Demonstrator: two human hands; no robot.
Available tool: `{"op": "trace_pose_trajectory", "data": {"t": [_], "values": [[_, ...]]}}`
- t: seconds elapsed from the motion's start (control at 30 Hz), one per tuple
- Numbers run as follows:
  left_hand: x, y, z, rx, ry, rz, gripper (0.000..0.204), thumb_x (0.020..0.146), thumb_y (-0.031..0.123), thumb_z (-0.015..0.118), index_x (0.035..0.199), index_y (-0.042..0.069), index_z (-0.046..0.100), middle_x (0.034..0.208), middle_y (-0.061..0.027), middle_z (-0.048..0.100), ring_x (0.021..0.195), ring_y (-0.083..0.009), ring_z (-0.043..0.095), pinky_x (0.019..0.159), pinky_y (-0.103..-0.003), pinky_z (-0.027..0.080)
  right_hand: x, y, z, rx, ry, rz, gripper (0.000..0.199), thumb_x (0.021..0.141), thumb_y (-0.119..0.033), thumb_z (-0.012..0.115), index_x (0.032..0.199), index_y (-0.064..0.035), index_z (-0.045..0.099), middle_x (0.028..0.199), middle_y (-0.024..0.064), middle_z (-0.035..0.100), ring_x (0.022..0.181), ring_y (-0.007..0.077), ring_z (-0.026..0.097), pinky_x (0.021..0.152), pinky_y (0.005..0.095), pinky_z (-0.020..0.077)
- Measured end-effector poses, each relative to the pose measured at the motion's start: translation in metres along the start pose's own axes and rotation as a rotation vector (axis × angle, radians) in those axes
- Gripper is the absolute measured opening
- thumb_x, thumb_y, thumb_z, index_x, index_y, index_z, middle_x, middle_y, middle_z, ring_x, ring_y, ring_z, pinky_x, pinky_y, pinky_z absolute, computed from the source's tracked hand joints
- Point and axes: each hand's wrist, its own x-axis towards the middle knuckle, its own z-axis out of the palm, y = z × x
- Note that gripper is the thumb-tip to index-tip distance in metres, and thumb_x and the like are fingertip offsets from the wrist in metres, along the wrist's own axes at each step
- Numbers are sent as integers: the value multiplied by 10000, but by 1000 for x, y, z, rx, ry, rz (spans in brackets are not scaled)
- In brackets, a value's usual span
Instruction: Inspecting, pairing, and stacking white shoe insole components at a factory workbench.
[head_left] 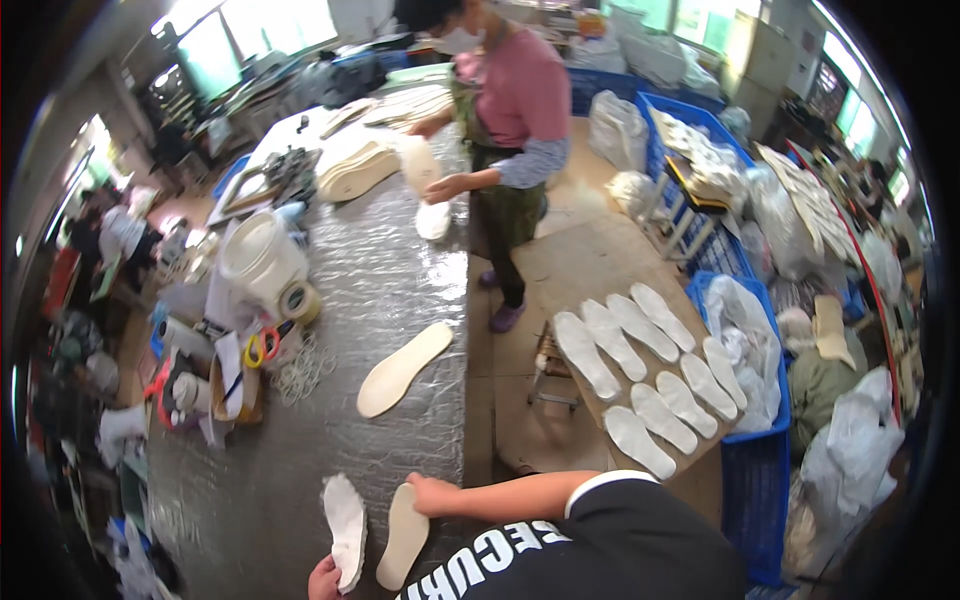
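Note:
My left hand [323,579] grips the lower left edge of a white, fuzzy-edged insole [345,522]. My right hand [433,496], fingers closed, pinches the upper right edge of a smooth cream insole [403,540]. The two insoles are side by side at the near part of the dark table, a narrow gap between them. Farther up, another cream insole [405,370] lies slanted on the table's shiny covering [300,440].
Across the table a co-worker [515,100] handles a pale insole [418,165] beside an insole stack [355,168]. A white bucket [262,250], tape rolls [262,346] and string [303,372] clutter the left edge. At right, a board [575,270] carries several white insoles [640,330], near blue crates [755,480].

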Motion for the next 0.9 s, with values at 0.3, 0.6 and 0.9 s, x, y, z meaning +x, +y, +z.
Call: {"op": "trace_pose_trajectory", "data": {"t": [0.3, 0.6, 0.9], "values": [[-35, -23, 75, -4, 212, 30, 318, 887, 6, 578, 1200, -22, 621, 1071, -89, 681, 905, -148, 658, 812, -292, 527, -45, 49, -74, 562, -17, 145, 175, 787, 24, 481, 866, -83, 594, 733, 49, 603, 598, 138, 550, 536, 263, 452], [-81, -24, 85, 1296, 841, -80, 308, 882, 57, 501, 1161, 33, 630, 1142, -182, 614, 1086, -375, 550, 946, -438, 443, -40, 29, -88, 1062, -462, -14, 86, 832, 0, 487, 791, -73, 508, 846, 90, 577, 761, 185, 540, 690, 303, 461], [-66, -12, 162, 65, -205, 337, 846, 672, 400, 864, 1261, 51, 367, 1291, -139, 490, 1199, -227, 487, 1035, -371, 379, -10, -45, -31, 1151, -719, -83, 106, 852, 6, 465, 797, -76, 505, 869, 79, 552, 826, 205, 507, 777, 321, 427]]}}
